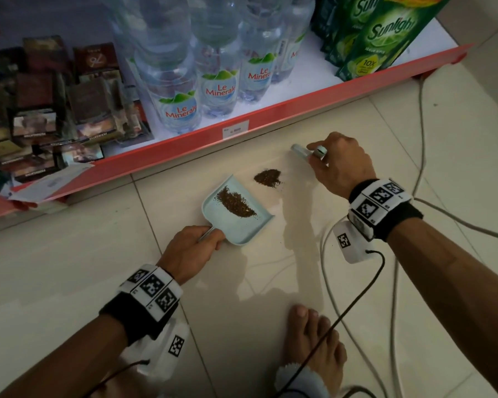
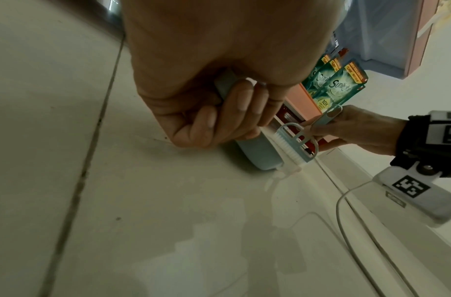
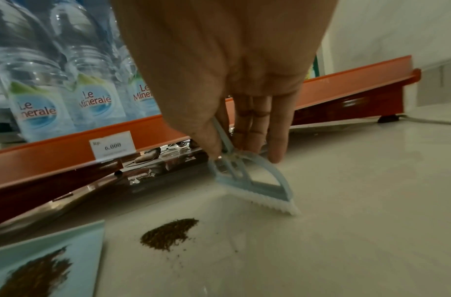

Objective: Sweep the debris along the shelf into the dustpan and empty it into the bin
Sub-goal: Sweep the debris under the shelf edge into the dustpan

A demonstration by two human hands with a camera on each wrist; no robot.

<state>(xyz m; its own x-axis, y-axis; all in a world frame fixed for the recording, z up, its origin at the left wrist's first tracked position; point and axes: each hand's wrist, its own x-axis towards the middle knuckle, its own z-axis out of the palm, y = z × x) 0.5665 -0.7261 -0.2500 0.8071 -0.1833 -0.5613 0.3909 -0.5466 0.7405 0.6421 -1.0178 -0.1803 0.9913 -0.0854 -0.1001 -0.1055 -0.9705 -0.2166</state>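
Pale tiled floor [image 1: 84, 254] below a red-edged shop shelf [image 1: 270, 110] stocked with Le Minerale bottles [image 1: 181, 110].

At centre frame the light-blue dustpan [image 1: 239, 225] lies flat, debris inside; the left hand [image 1: 190, 251] curls round its handle. A small brown debris pile [image 1: 267, 177] sits just right of the pan's mouth. Right of it, the right hand [image 1: 339, 165] pinches a small brush [image 3: 254, 186], bristles on the floor.
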